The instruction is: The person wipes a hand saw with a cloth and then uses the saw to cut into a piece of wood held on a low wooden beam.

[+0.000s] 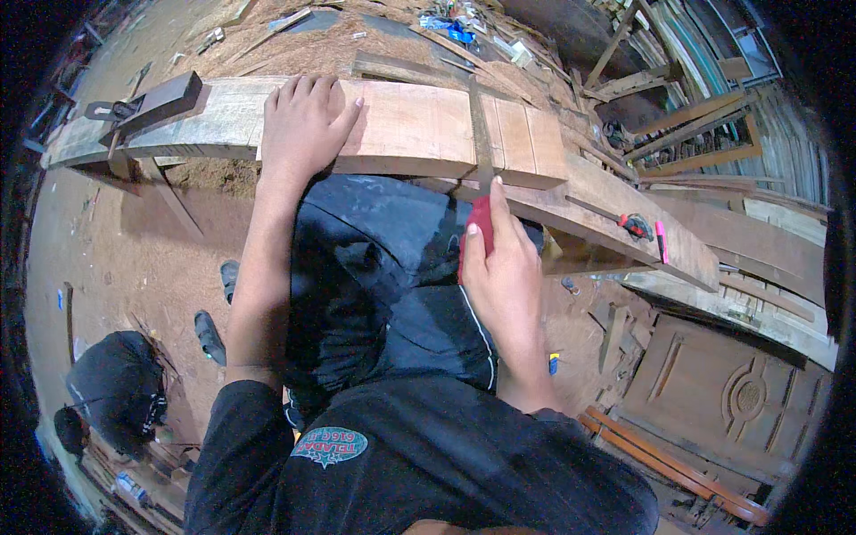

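Presently: saw across the block, one hand bracing

Head view, the only feed at my remote station. I log a pale wooden block (401, 120) lying lengthwise on the bench (691, 254), in front of the wearer's lap. Thin dark lines cross its top near the right end, to the right of the blade.

Right hand (508, 259): wrapped around the red handle of the saw (481, 134); I note the index finger stretched forward along it, thumb on the inner side. The remaining fingers are hidden, so I cannot tell how they close. The blade lies across the block near its right end, tip reaching past the far edge. Whether it sits in a cut, I cannot tell.

Left hand (303, 134): palm down on the block, left of the saw; fingers close together at the far edge, thumb spread to the right.

Around them: a dark hand plane (165, 98) on pale wood at left; a tool with a red-and-black handle (637, 226) and a pink marker (662, 241) side by side on the bench at right. Lower left, I record a co-worker (116, 383) in dark clothing, bent over.
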The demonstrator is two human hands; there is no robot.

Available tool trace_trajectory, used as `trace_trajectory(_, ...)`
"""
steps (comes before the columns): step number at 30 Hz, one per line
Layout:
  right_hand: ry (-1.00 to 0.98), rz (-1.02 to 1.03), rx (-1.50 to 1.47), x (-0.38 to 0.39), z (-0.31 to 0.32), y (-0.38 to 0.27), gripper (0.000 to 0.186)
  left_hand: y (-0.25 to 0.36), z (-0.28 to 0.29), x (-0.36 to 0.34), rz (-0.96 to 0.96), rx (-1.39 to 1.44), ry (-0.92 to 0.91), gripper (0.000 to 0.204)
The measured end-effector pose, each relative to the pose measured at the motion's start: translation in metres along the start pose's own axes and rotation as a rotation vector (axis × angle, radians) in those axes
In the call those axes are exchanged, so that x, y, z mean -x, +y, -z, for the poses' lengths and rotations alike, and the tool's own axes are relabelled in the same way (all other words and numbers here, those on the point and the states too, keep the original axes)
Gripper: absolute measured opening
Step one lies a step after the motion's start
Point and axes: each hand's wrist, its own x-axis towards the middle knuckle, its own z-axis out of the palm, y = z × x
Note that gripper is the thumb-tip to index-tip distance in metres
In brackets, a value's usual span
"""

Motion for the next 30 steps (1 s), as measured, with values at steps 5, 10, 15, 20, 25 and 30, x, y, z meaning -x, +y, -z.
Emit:
trace_trajectory(5, -0.089, -0.030, 0.037, -0.012, 0.004, -0.011, 0.064, -0.003, -0.006, 0.000, -0.009, -0.022, 0.053, 0.060)
trace_trajectory(10, -0.140, -0.032, 0.167, -0.015, 0.007, -0.016, 0.066, -0.003, -0.004, 0.000, 0.011, -0.001, 0.001, 0.061)
trace_trajectory(15, -0.163, -0.026, 0.170, -0.008, 0.008, -0.010, 0.070, -0.001, -0.004, -0.001, 0.011, 0.002, 0.003, 0.062)
trace_trajectory(20, -0.191, 0.010, 0.107, 0.017, 0.014, -0.013, 0.072, -0.004, -0.010, 0.001, 0.000, -0.011, 0.026, 0.062)
trace_trajectory(25, -0.152, -0.005, 0.060, 0.021, 0.013, -0.010, 0.071, -0.001, -0.003, -0.001, 0.008, 0.004, -0.008, 0.061)
trace_trajectory(30, -0.126, -0.009, 0.122, -0.010, 0.005, -0.009, 0.065, -0.006, -0.007, -0.001, 0.007, 0.012, 0.010, 0.062)
